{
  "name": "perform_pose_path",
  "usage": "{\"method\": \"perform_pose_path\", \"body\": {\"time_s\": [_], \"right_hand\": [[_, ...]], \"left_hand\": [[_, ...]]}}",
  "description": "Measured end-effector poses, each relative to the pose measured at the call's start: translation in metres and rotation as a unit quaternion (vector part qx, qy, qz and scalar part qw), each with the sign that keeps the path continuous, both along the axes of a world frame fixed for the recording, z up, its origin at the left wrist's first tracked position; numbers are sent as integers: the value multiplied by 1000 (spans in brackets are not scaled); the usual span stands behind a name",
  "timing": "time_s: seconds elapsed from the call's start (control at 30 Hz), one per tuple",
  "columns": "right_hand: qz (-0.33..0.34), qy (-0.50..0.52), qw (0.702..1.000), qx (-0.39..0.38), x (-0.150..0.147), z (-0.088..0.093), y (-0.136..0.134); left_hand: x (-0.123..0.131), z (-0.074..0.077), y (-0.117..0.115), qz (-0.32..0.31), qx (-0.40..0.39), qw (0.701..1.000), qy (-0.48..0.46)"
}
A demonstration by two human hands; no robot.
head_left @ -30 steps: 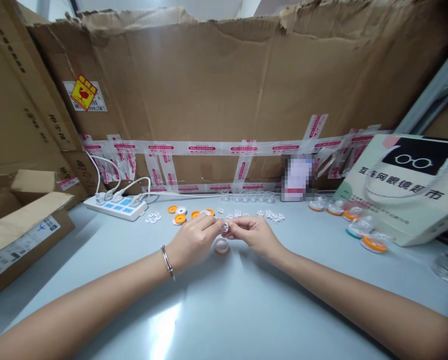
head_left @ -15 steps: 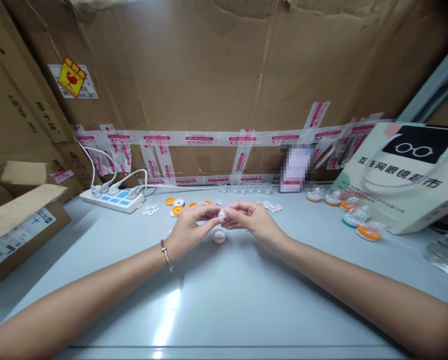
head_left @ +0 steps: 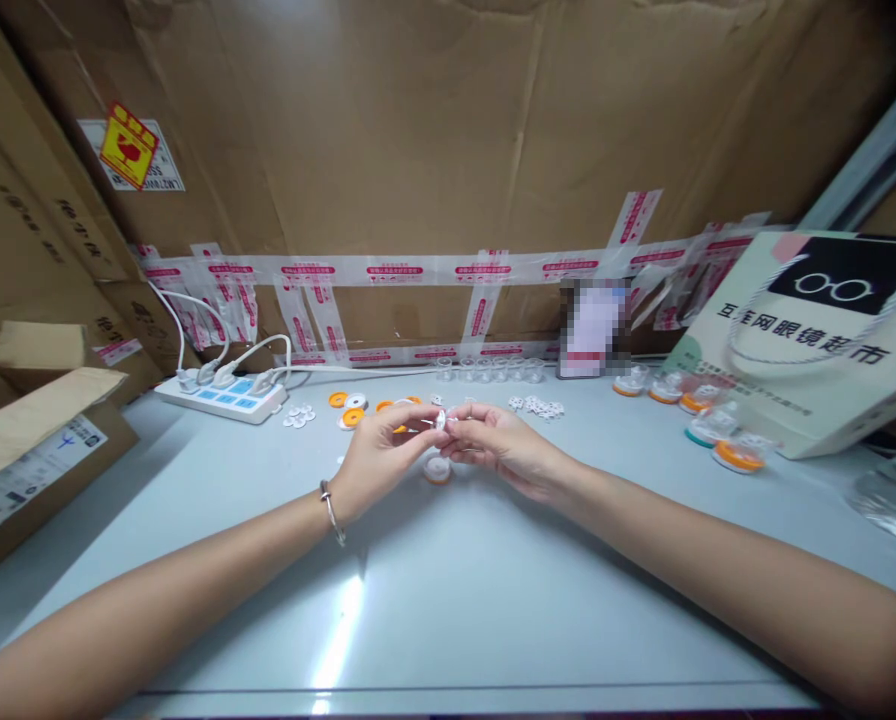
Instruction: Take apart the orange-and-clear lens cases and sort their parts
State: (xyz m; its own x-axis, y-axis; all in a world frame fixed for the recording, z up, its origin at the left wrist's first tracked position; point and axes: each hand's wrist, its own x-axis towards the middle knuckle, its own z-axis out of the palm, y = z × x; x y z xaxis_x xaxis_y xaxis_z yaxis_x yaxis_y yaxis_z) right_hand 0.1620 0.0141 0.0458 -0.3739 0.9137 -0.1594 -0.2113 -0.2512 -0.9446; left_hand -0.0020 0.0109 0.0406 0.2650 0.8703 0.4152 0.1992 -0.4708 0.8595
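Note:
My left hand (head_left: 389, 445) and my right hand (head_left: 502, 445) meet over the middle of the table, both closed in a pinch. Between their fingertips is a small white plastic part (head_left: 440, 420), partly covered by the fingers. Just below it, on the table, sits a round white piece with an orange base (head_left: 437, 469). Behind my left hand lie orange and white rings (head_left: 353, 416), some of them hidden by the fingers. Small white parts (head_left: 538, 407) are scattered beyond my right hand.
Clear cups (head_left: 489, 370) line the back beside a phone (head_left: 594, 330). At left are a power strip (head_left: 223, 397), white discs (head_left: 299, 415) and an opened carton (head_left: 43, 460). Capped assemblies (head_left: 739, 456) with coloured bases stand at right, before a paper bag (head_left: 800, 350).
The small white part has turned between my fingertips and shows a narrower side. My right-hand fingers have shifted slightly around it. The whole view has moved a little.

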Motion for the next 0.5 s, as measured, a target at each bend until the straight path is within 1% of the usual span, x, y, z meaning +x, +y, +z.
{"method": "perform_pose_path", "body": {"time_s": [0.07, 0.1, 0.2, 0.27, 0.33, 0.37, 0.43, 0.47, 0.5], "right_hand": [[-6, -10, 1000, 12, -1, 1, 0], [-13, -23, 999, 29, -2, 1, 0], [-56, -68, 992, 94, 0, 4, 4], [-88, -81, 987, 105, 5, 5, 10], [-105, -84, 985, 108, 14, 4, 19], [-106, -97, 982, 123, 19, 2, 25], [-101, -159, 965, 185, 30, -3, 38], [-96, -208, 948, 220, 35, -6, 44], [-89, -267, 925, 255, 40, -10, 50]], "left_hand": [[2, -1, -1, -8, 0, 1000, -6], [2, -2, -2, -3, 6, 1000, -10], [1, -2, 1, 45, 34, 998, -26], [-2, -1, 5, 76, 39, 996, -37], [-5, 0, 9, 88, 32, 995, -40], [-7, 0, 11, 90, 28, 995, -40], [-8, -1, 12, 84, 23, 996, -33], [-8, -2, 12, 76, 22, 996, -29], [-8, -3, 12, 66, 22, 997, -24]]}}
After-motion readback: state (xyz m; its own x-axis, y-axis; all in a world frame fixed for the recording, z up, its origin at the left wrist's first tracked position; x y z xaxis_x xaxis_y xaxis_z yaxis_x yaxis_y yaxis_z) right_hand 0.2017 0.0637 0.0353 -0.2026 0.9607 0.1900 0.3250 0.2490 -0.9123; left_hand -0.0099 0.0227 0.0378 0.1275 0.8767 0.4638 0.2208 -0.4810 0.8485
